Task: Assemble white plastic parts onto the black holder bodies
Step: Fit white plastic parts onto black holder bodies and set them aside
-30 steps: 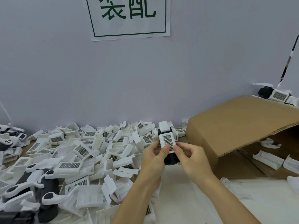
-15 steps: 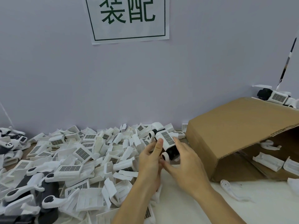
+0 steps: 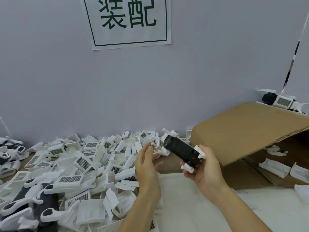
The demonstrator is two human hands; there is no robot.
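The right hand point(image 3: 206, 168) is gripping a black holder body point(image 3: 181, 150), fingers curled round its near end, holding it tilted above the white table point(image 3: 192, 206). The left hand point(image 3: 147, 160) is hovering just beside it, fingers straight, holding nothing. A wall sign point(image 3: 127, 20) is reading "装配". White plastic parts point(image 3: 80, 163) are crowding the left; a cardboard box point(image 3: 247, 131) is lying open on the right.

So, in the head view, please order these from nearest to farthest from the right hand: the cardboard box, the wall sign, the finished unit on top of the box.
1. Cardboard box, just right of the right hand.
2. Finished unit, on the box's far right top.
3. Wall sign, high on the wall, up left.
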